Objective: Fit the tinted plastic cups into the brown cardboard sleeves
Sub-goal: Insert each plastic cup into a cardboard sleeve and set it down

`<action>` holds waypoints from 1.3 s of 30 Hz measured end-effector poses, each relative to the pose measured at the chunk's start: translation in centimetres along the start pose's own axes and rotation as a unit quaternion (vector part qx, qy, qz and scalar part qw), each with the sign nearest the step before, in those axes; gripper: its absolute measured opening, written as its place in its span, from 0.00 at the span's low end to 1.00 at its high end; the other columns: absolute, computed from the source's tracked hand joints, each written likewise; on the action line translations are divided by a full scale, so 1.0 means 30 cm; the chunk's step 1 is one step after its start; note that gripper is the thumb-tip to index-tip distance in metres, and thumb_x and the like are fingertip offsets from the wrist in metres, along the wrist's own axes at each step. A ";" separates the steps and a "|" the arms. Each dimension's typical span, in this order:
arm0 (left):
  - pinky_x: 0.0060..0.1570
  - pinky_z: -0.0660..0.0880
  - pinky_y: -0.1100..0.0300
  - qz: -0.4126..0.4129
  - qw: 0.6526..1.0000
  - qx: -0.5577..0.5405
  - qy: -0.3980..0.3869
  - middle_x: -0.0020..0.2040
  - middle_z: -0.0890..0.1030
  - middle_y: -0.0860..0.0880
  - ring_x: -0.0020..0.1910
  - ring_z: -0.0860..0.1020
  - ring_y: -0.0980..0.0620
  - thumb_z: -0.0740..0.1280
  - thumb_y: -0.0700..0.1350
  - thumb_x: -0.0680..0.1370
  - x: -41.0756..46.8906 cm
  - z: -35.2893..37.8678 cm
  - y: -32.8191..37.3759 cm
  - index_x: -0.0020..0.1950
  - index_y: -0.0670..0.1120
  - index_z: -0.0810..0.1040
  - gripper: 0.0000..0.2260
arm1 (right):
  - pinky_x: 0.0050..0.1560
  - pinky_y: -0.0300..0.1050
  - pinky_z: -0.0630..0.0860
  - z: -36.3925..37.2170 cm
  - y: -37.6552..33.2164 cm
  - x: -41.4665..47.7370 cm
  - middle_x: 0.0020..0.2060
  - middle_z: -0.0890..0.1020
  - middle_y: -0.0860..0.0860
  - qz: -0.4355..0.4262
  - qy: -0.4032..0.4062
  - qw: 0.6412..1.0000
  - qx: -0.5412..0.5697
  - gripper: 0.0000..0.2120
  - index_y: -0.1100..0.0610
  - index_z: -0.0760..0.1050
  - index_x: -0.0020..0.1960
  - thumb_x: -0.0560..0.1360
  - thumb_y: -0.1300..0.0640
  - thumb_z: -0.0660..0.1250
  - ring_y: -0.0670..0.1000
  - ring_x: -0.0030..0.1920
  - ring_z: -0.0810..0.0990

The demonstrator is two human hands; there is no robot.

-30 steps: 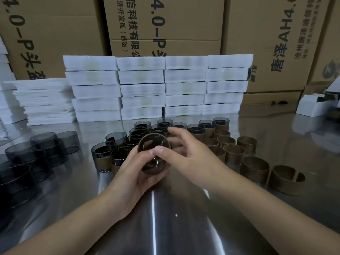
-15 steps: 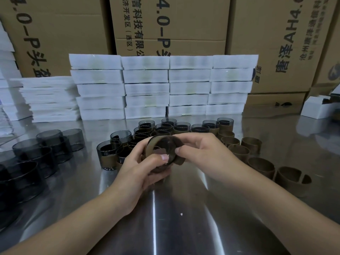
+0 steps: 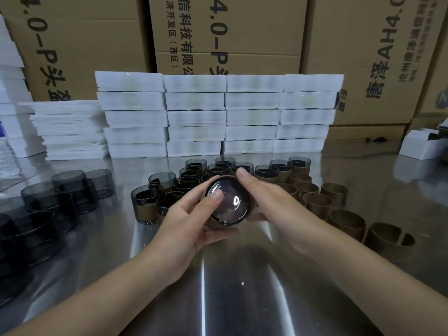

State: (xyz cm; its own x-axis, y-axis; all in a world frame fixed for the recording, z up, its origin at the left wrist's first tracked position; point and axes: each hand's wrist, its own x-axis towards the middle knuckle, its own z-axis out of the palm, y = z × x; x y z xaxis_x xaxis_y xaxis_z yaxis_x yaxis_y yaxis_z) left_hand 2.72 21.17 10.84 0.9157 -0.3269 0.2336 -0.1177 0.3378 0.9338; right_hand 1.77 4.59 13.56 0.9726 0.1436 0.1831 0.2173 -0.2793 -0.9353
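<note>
Head view shows a turn since 0.5 s ago; then the sleeve's open ring faced the camera with the cup only part way in, and now the cup [image 3: 230, 204] shows its glossy base, with the sleeve [image 3: 213, 224] as a brown band round its wall; both are held just above the table [image 3: 218, 287], at the centre of the view.

The left hand [image 3: 184, 221] grips the cup from 8 o'clock, fingers curled under the sleeve and thumb [image 3: 216, 194] pressing on the base; the right hand [image 3: 274, 202] grips the sleeve from 3 o'clock, its forefinger over the top edge and thumb beneath.

My reading is that the push home is under way; the thumb on the base looks like the seating press, and this piece seems close to done, though how deep the cup sits cannot be told from this angle.

Sleeved cups [image 3: 145, 204] stand in a cluster at 12 o'clock; empty sleeves [image 3: 349, 221] wait at 3 o'clock; bare cups [image 3: 60, 202] wait at 9 o'clock; plenty of both are left, so the task is roughly midway.
</note>
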 end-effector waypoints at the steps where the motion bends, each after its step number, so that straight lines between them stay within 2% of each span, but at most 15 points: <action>1: 0.43 0.81 0.51 -0.006 1.000 -0.002 0.000 0.57 0.83 0.41 0.53 0.83 0.44 0.74 0.56 0.60 0.000 0.003 -0.001 0.67 0.47 0.75 0.36 | 0.60 0.49 0.76 0.010 0.002 0.000 0.47 0.86 0.44 0.015 -0.013 1.000 0.002 0.32 0.45 0.83 0.50 0.61 0.25 0.57 0.43 0.50 0.83; 3: 0.43 0.81 0.52 -0.022 1.000 -0.014 0.000 0.59 0.82 0.41 0.55 0.82 0.43 0.74 0.56 0.61 -0.001 0.005 -0.003 0.70 0.44 0.71 0.39 | 0.62 0.52 0.75 0.020 0.008 0.004 0.46 0.86 0.43 0.032 -0.016 0.999 0.011 0.34 0.46 0.82 0.51 0.60 0.24 0.56 0.45 0.51 0.84; 4: 0.43 0.81 0.53 -0.027 0.999 -0.021 -0.007 0.58 0.82 0.41 0.55 0.83 0.43 0.74 0.56 0.62 -0.001 0.004 -0.002 0.69 0.44 0.73 0.37 | 0.62 0.53 0.75 0.021 0.011 0.005 0.46 0.86 0.44 0.039 -0.016 0.999 0.019 0.34 0.47 0.82 0.52 0.61 0.24 0.57 0.47 0.52 0.84; 7: 0.44 0.81 0.56 -0.033 0.996 -0.043 -0.067 0.56 0.83 0.40 0.53 0.83 0.43 0.76 0.58 0.65 -0.002 0.008 0.010 0.56 0.47 0.84 0.24 | 0.62 0.57 0.76 0.015 0.018 0.007 0.49 0.86 0.48 0.055 -0.042 0.995 0.069 0.28 0.47 0.83 0.53 0.70 0.28 0.58 0.52 0.53 0.84; 8: 0.46 0.81 0.56 -0.034 0.994 -0.052 -0.087 0.57 0.83 0.40 0.54 0.83 0.43 0.77 0.59 0.65 -0.003 0.010 0.012 0.55 0.47 0.84 0.24 | 0.61 0.57 0.77 0.012 0.019 0.007 0.50 0.86 0.49 0.057 -0.053 0.993 0.088 0.26 0.46 0.83 0.53 0.72 0.29 0.58 0.52 0.53 0.84; 12: 0.52 0.81 0.50 -0.037 0.992 -0.054 -0.109 0.59 0.81 0.38 0.58 0.81 0.40 0.79 0.62 0.60 0.003 0.006 0.007 0.58 0.46 0.82 0.32 | 0.54 0.50 0.79 0.009 0.022 0.011 0.50 0.86 0.50 0.054 -0.071 0.989 0.117 0.25 0.44 0.84 0.49 0.69 0.28 0.60 0.50 0.51 0.85; 15: 0.58 0.77 0.45 -0.037 0.991 -0.067 -0.111 0.61 0.80 0.37 0.59 0.80 0.38 0.80 0.62 0.59 0.003 0.007 0.007 0.60 0.44 0.81 0.35 | 0.49 0.46 0.78 0.010 0.022 0.014 0.49 0.86 0.50 0.060 -0.070 0.987 0.128 0.25 0.44 0.84 0.48 0.68 0.28 0.60 0.48 0.49 0.85; 19: 0.53 0.80 0.50 -0.049 0.989 -0.081 -0.118 0.60 0.81 0.38 0.58 0.81 0.39 0.80 0.62 0.56 0.001 0.012 0.006 0.59 0.44 0.81 0.37 | 0.49 0.46 0.78 0.012 0.034 0.016 0.49 0.86 0.52 0.068 -0.065 0.983 0.157 0.30 0.48 0.84 0.50 0.63 0.26 0.64 0.49 0.47 0.84; 22: 0.47 0.81 0.56 -0.055 0.989 -0.082 -0.114 0.59 0.82 0.39 0.57 0.82 0.42 0.80 0.63 0.55 0.002 0.012 0.004 0.58 0.45 0.82 0.36 | 0.57 0.51 0.77 0.019 0.042 0.021 0.49 0.86 0.55 0.071 -0.038 0.981 0.174 0.33 0.53 0.84 0.50 0.60 0.28 0.65 0.52 0.48 0.84; 26: 0.45 0.81 0.58 -0.049 0.987 -0.079 -0.129 0.58 0.83 0.43 0.55 0.83 0.46 0.79 0.63 0.56 0.002 0.008 0.008 0.56 0.49 0.84 0.33 | 0.63 0.56 0.75 0.026 0.037 0.017 0.47 0.86 0.55 0.063 -0.009 0.984 0.164 0.31 0.53 0.86 0.46 0.59 0.29 0.66 0.56 0.51 0.84; 29: 0.45 0.81 0.59 -0.043 0.987 -0.075 -0.138 0.57 0.84 0.44 0.54 0.83 0.48 0.79 0.64 0.56 0.003 0.007 0.008 0.55 0.51 0.84 0.31 | 0.63 0.57 0.75 0.027 0.034 0.018 0.46 0.86 0.55 0.053 0.002 0.987 0.152 0.34 0.56 0.85 0.48 0.59 0.30 0.65 0.57 0.54 0.83; 32: 0.45 0.81 0.59 -0.043 0.988 -0.072 -0.128 0.56 0.84 0.44 0.53 0.83 0.48 0.79 0.65 0.55 0.007 0.005 0.001 0.54 0.51 0.85 0.32 | 0.61 0.54 0.77 0.027 0.035 0.019 0.46 0.86 0.54 0.052 0.006 0.988 0.149 0.32 0.56 0.85 0.48 0.62 0.30 0.64 0.55 0.53 0.84; 35: 0.43 0.81 0.58 -0.046 0.992 -0.072 -0.098 0.56 0.84 0.44 0.52 0.84 0.47 0.79 0.66 0.54 0.008 0.008 -0.007 0.53 0.50 0.85 0.33 | 0.54 0.50 0.78 0.028 0.032 0.016 0.45 0.87 0.52 0.058 0.026 0.990 0.127 0.27 0.53 0.85 0.47 0.70 0.32 0.63 0.55 0.51 0.84; 37: 0.40 0.81 0.59 -0.047 0.994 -0.074 -0.062 0.54 0.85 0.43 0.51 0.84 0.47 0.74 0.67 0.58 0.005 0.018 -0.010 0.54 0.47 0.84 0.32 | 0.49 0.49 0.78 0.032 0.029 0.014 0.43 0.87 0.51 0.059 0.049 0.992 0.097 0.27 0.52 0.84 0.47 0.70 0.31 0.61 0.55 0.48 0.85; 39: 0.37 0.81 0.61 -0.037 0.997 -0.065 -0.030 0.51 0.86 0.44 0.48 0.85 0.47 0.68 0.66 0.62 0.000 0.029 -0.015 0.51 0.47 0.84 0.28 | 0.42 0.45 0.78 0.038 0.027 0.015 0.40 0.86 0.53 0.059 0.074 0.993 0.073 0.28 0.52 0.85 0.45 0.70 0.31 0.59 0.52 0.40 0.84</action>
State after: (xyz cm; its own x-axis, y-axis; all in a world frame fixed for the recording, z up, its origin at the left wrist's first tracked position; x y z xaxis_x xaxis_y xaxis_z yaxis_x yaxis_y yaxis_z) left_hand 2.44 20.24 10.64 0.8946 -0.4066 0.1851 0.0037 0.4211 0.9070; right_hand 2.28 5.51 12.53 0.9943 -0.0267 0.1031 0.0982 -0.1432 -0.9848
